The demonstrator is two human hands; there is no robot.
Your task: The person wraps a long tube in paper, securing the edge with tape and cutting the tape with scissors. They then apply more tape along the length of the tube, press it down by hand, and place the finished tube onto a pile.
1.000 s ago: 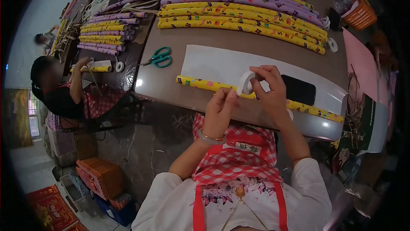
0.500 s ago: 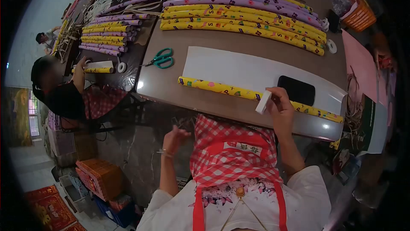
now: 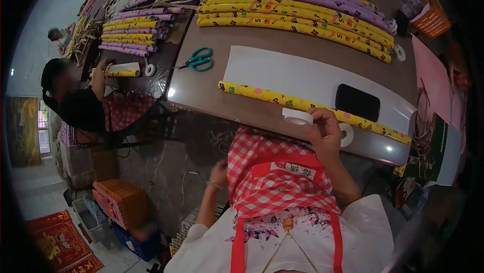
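Note:
My right hand (image 3: 325, 129) is closed on a roll of white tape (image 3: 298, 117), held over the front part of the table. Just behind it lies a long rolled tube of yellow patterned paper (image 3: 272, 97), resting on a white sheet (image 3: 282, 68). Another white tape roll (image 3: 346, 135) is by the right side of this hand. My left hand (image 3: 220, 173) hangs below the table edge beside my red checked apron (image 3: 282, 182). Its fingers are blurred and partly hidden, so I cannot see whether it holds anything.
A black phone (image 3: 358, 102) lies on the sheet, and green-handled scissors (image 3: 197, 60) are left of it. Yellow and purple tubes (image 3: 297, 15) line the back. At left a person (image 3: 80, 104) works beside shorter tubes (image 3: 128, 33). An orange basket (image 3: 431, 20) stands far right.
My left hand has dropped toward the apron. The tape in my right hand has turned from edge-on to flatter and moved slightly left. The tape roll beside that hand has come into sight.

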